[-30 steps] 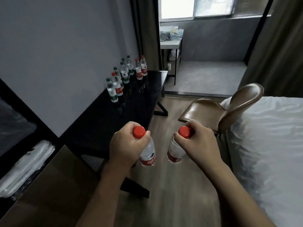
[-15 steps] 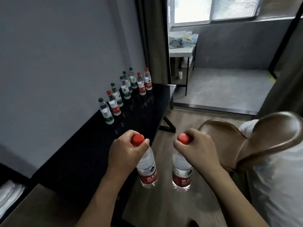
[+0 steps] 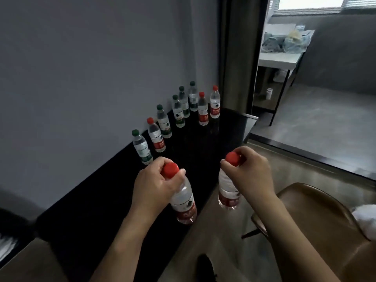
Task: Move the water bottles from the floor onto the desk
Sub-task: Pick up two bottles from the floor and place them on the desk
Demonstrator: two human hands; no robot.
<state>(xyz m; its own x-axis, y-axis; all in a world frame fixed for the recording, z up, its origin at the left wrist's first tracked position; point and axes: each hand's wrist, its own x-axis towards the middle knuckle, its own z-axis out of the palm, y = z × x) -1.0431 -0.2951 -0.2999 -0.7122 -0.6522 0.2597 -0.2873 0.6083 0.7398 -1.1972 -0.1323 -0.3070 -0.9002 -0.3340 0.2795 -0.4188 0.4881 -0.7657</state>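
Note:
My left hand (image 3: 154, 184) grips the neck of a red-capped water bottle (image 3: 184, 202), which hangs upright over the near edge of the black desk (image 3: 101, 200). My right hand (image 3: 252, 176) holds a second red-capped water bottle (image 3: 227, 190) by its neck, upright, just past the desk's edge above the wooden floor. Several bottles with green and red caps (image 3: 179, 112) stand in a row along the wall at the desk's far end.
A brown leather chair (image 3: 317, 216) stands at the right, close to my right arm. Beyond the desk a step (image 3: 305, 151) leads into a grey-floored area with a white table (image 3: 278, 58). A curtain hangs by the desk's far end.
I have walked closer to the desk; both bottles moved forward and left, and the left one is now over the desk's edge. Both hands kept their grip.

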